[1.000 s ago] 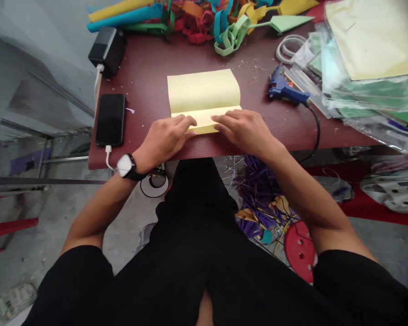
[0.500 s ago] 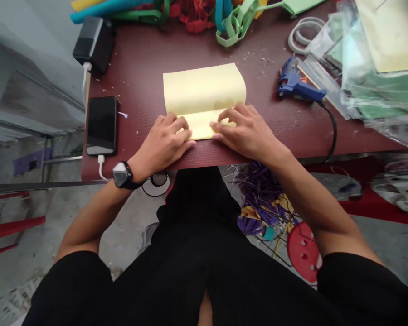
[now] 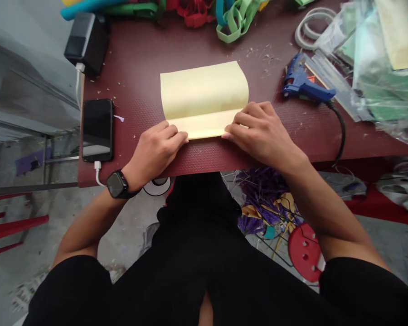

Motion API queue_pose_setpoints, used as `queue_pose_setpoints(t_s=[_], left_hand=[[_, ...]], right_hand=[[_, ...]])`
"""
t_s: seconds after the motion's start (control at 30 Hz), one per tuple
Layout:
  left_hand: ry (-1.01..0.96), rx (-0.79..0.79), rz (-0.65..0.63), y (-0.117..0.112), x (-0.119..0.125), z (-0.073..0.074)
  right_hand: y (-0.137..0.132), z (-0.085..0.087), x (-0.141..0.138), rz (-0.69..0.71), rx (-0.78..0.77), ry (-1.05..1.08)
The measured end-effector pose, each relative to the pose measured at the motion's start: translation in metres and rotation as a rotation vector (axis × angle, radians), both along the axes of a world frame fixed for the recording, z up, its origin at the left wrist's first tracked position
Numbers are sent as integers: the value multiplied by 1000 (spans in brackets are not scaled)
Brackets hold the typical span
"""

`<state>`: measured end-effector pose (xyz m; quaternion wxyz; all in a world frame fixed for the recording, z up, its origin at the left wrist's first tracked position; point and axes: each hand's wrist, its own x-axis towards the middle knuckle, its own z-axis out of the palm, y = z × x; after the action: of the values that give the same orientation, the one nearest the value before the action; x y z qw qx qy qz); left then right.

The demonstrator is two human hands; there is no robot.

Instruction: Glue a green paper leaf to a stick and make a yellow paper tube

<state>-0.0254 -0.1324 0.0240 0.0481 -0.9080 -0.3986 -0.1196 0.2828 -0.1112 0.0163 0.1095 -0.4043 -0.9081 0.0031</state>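
Observation:
A sheet of pale yellow paper (image 3: 204,88) lies on the dark red table, its near edge folded over into a flat strip and its far part curving up. My left hand (image 3: 159,147) grips the left end of the folded edge, thumb and fingers pinched together. At the right end, my right hand (image 3: 260,131) pinches the same fold, fingertips on top and thumb at the near side. Between the two hands the strip shows bare and runs nearly straight. The fingers cover both ends of the fold.
A blue glue gun (image 3: 306,83) with a black cord lies right of the paper, near plastic bags (image 3: 384,86) and a white cable coil (image 3: 308,29). At left are a phone (image 3: 98,130) and a black power block (image 3: 87,43). Looped green strips (image 3: 236,25) lie at the back.
My hands have moved apart along the fold, left hand leftward and right hand rightward, baring more of the strip between them. The view has shifted slightly.

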Motion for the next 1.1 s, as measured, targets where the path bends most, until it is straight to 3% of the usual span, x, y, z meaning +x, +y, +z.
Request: queue_pose_setpoints(t_s=[0.27,0.57,0.7,0.93,1.1], left_hand=[[-123,-100,92,18,4,3],[-37,-74,91,23,9,-2],[-41,-76,72,23,10,-6],[-46,-128,62,21,9,-4],[-25,-73,81,21,10,-3]], right_hand=[[20,-6,-10,-125,-9,101],[30,-11,-23,-188,28,61],[31,-12,-23,-173,90,58],[20,-4,-7,-47,-30,63],[18,-6,-4,-93,-50,82]])
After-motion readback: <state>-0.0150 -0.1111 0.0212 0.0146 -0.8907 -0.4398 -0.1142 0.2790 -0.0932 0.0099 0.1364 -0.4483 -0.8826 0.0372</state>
